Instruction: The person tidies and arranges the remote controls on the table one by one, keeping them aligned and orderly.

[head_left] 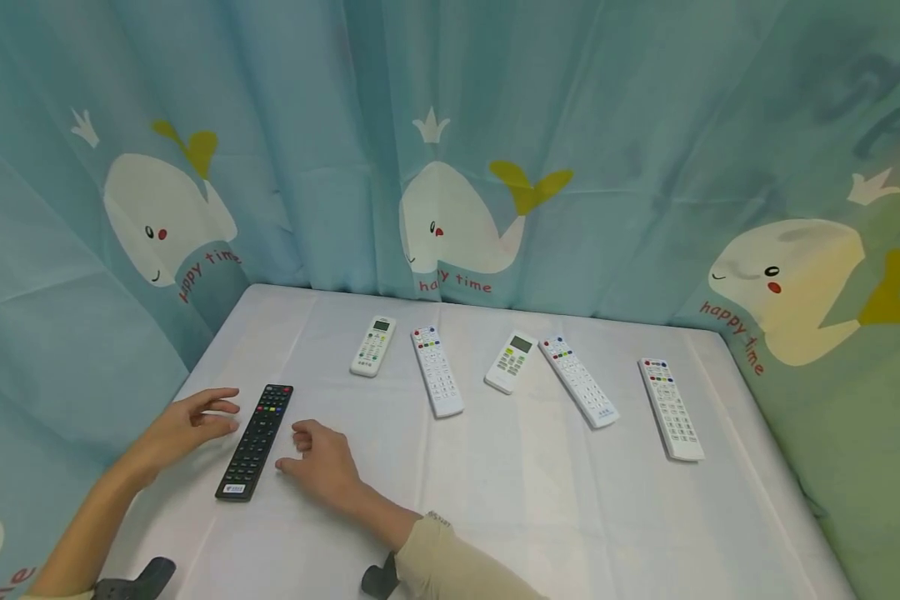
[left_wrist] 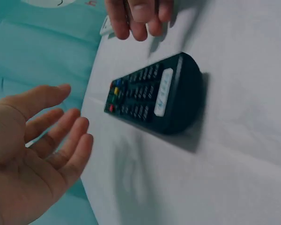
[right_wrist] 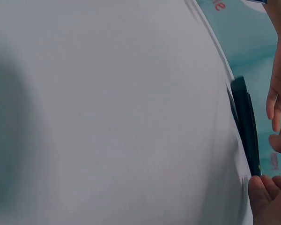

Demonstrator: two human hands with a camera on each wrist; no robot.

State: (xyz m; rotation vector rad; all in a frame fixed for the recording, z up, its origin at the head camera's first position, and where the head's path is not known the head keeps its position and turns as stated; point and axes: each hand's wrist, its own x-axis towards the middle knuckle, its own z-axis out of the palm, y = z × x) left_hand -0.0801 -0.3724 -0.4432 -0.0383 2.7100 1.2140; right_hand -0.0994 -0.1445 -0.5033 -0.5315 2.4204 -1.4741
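A long black remote control with a white label at its near end lies on the white-covered table. To its left my left hand hovers, fingers loosely bent and apart from it. My right hand is on the other side, its fingers relaxed and holding nothing. In the left wrist view, the black remote lies between my left palm and the fingertips of my right hand. The right wrist view shows the remote edge-on near my right hand; whether they touch, I cannot tell there.
Several white remotes lie spread over the table: a short one, a long one, another short one, and long ones farther right, up to the rightmost remote. A whale-print curtain surrounds the table's back and sides.
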